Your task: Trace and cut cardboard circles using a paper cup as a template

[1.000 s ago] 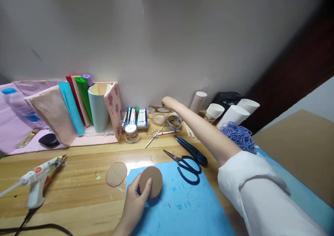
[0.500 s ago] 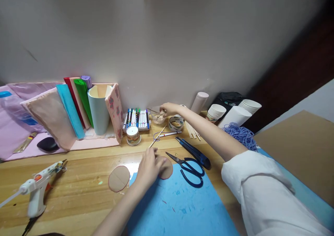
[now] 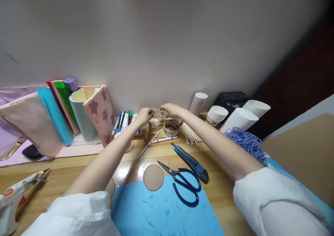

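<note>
My left hand (image 3: 145, 116) reaches to the back of the table, its fingers closed at the left rim of a small clear bowl (image 3: 155, 122). Opposite it, at the bowl's right side, my right hand (image 3: 170, 110) is bent over with pinched fingers. Thin brownish strands or sticks show between the hands above the bowl; their kind is too small to tell. Just in front lie a roll of tape (image 3: 171, 132), a white marker (image 3: 165, 139) and a wooden stick (image 3: 149, 144). One brown cardboard disc (image 3: 153, 178) rests on the blue sheet (image 3: 167, 211).
Black-handled scissors (image 3: 185, 183) and a utility knife (image 3: 190, 162) lie nearer me. Wooden sticks (image 3: 190, 134), paper cups (image 3: 217, 114) and blue cord (image 3: 245, 143) are at right. Markers (image 3: 124, 121), a pink organizer (image 3: 97, 114) and a glue gun (image 3: 19, 194) are at left.
My left hand has moved from the cardboard disc by the blue sheet up to the clear bowl, beside my right hand. The view has shifted to the right.
</note>
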`<control>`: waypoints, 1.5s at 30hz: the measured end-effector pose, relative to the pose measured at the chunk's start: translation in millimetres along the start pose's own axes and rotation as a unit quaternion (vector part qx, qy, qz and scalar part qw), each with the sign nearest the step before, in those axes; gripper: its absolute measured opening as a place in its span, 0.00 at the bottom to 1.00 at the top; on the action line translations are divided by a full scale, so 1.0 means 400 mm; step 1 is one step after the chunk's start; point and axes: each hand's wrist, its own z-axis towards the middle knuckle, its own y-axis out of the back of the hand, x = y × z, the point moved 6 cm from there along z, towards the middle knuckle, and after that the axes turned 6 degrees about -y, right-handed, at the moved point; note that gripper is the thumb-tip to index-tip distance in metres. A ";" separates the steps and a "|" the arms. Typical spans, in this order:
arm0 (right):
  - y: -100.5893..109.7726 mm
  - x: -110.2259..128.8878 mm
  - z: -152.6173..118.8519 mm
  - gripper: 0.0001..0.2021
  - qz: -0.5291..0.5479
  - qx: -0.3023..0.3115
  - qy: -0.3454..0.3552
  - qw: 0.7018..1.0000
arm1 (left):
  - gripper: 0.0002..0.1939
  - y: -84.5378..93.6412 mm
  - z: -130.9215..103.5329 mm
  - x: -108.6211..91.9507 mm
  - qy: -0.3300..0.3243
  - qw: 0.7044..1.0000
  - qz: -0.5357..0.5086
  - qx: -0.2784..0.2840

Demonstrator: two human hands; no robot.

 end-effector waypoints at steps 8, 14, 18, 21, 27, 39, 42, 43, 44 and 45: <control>0.009 0.004 -0.016 0.06 -0.017 -0.054 0.015 0.998 | 0.13 0.009 -0.019 0.037 -0.012 1.000 -0.011 -0.015; 0.122 -0.009 -0.038 0.12 0.000 -0.140 -0.006 0.990 | 0.22 0.052 -0.063 0.036 0.021 0.997 -0.001 -0.076; 0.183 -0.016 -0.051 0.10 0.032 -0.154 0.001 0.988 | 0.34 0.071 -0.094 0.034 0.035 0.997 0.009 -0.070; 0.201 -0.019 -0.057 0.10 0.016 -0.134 0.002 0.991 | 0.39 0.061 -0.103 0.031 0.033 0.999 0.006 -0.041; 0.175 0.027 -0.021 0.13 0.004 -0.092 0.013 0.996 | 0.22 0.032 -0.065 0.004 0.029 1.000 0.006 -0.007; -0.029 0.085 0.109 0.08 0.028 -0.011 -0.082 0.996 | 0.16 -0.015 -0.047 0.013 0.019 0.996 0.072 0.051; -0.086 0.077 0.104 0.09 0.022 0.053 -0.096 0.994 | 0.13 -0.001 -0.056 0.006 -0.027 0.994 0.071 0.082; -0.102 0.078 0.101 0.11 0.019 0.073 -0.099 0.992 | 0.16 0.002 -0.057 0.005 -0.039 0.993 0.073 0.088; -0.115 0.079 0.100 0.11 0.017 0.091 -0.101 0.991 | 0.18 0.005 -0.056 0.004 -0.047 0.992 0.075 0.093; -0.124 0.080 0.098 0.11 0.013 0.106 -0.104 0.989 | 0.17 0.005 -0.054 0.004 -0.053 0.991 0.078 0.098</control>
